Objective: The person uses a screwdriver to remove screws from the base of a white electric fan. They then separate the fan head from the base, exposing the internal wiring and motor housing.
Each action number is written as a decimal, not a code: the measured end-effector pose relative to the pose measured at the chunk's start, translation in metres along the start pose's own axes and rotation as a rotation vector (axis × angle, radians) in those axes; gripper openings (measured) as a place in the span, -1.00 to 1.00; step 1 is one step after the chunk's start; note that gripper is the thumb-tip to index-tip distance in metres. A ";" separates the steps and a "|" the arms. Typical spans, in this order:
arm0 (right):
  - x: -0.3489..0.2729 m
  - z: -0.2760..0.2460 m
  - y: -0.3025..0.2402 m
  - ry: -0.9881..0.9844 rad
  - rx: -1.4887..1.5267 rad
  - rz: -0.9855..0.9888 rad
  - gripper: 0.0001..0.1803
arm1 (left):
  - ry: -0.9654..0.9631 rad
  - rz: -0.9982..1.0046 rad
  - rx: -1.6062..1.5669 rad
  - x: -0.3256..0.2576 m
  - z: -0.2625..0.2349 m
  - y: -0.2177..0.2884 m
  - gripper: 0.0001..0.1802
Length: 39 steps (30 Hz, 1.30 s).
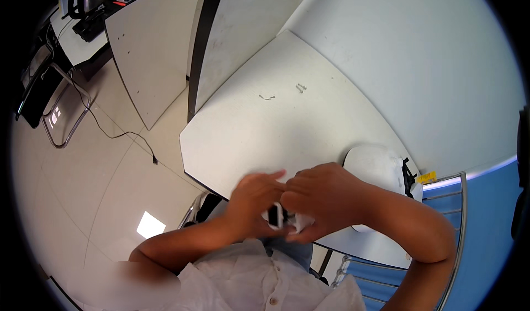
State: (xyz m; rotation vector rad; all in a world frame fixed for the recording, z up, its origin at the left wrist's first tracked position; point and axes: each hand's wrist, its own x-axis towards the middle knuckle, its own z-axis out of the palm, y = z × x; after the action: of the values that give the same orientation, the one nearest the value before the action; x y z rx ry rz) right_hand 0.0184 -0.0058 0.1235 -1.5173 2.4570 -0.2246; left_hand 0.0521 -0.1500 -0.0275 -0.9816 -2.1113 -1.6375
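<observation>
Close to my body, at the near edge of the white table (237, 140), both hands come together around a small white-and-black object (275, 216). My left hand (248, 203) wraps it from the left, with one fingertip sticking out over the top. From the right, my right hand (326, 195) closes on it with bent fingers. Most of the object is covered by the hands and its kind cannot be made out; a black face with a white rim shows between the palms. Farther off on the tabletop lie small screws in two groups, one left (266, 97) and one right (301, 88).
A white rounded flat-topped thing (370, 162) stands at the table's right, beside black parts and a yellow piece (427, 177). Grey partition (232, 46) and white wall (397, 62) border the table. A black cable (124, 134) and metal-framed chair (69, 112) are on the left.
</observation>
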 end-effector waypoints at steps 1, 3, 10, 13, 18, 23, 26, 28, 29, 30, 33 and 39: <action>0.000 -0.002 -0.001 -0.017 -0.008 0.000 -0.57 | 0.008 -0.022 -0.001 0.001 0.000 0.001 -0.43; -0.001 -0.003 -0.002 -0.052 -0.011 0.045 -0.52 | 0.019 -0.054 -0.005 0.003 -0.002 0.002 -0.45; -0.005 -0.020 0.002 -0.336 0.171 0.456 -0.32 | 0.039 -0.028 0.110 0.005 -0.004 -0.006 -0.42; -0.032 -0.018 0.019 -0.197 0.155 0.477 -0.35 | 0.029 -0.049 0.091 0.005 -0.004 -0.008 -0.41; -0.056 0.023 0.010 -0.164 -0.137 0.342 -0.41 | 0.031 -0.101 -0.034 0.001 0.006 -0.014 -0.38; -0.062 0.036 0.014 -0.028 -0.147 0.286 -0.61 | 0.018 -0.285 -0.533 -0.011 0.020 -0.011 -0.32; -0.060 0.032 0.015 -0.019 -0.107 0.288 -0.69 | 0.036 -0.236 -0.601 -0.013 0.026 -0.012 -0.33; -0.062 0.031 0.017 -0.011 -0.091 0.276 -0.70 | 0.040 -0.253 -0.589 -0.013 0.027 -0.013 -0.34; -0.064 0.031 0.019 -0.007 -0.066 0.282 -0.67 | 0.042 -0.233 -0.572 -0.013 0.028 -0.013 -0.36; -0.065 0.031 0.020 -0.003 -0.040 0.289 -0.64 | 0.044 -0.213 -0.558 -0.013 0.028 -0.014 -0.38; -0.067 0.030 0.025 -0.012 0.072 0.321 -0.61 | 0.059 -0.210 -0.572 -0.011 0.030 -0.013 -0.41; -0.066 0.031 0.034 -0.049 0.292 0.345 -0.61 | 0.085 -0.273 -0.568 -0.014 0.030 -0.015 -0.44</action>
State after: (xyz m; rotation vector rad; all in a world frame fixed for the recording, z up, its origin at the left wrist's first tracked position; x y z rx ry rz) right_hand 0.0262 0.0683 0.0931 -0.9549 2.4648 -0.4495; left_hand 0.0576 -0.1281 -0.0567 -0.7632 -1.8172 -2.4502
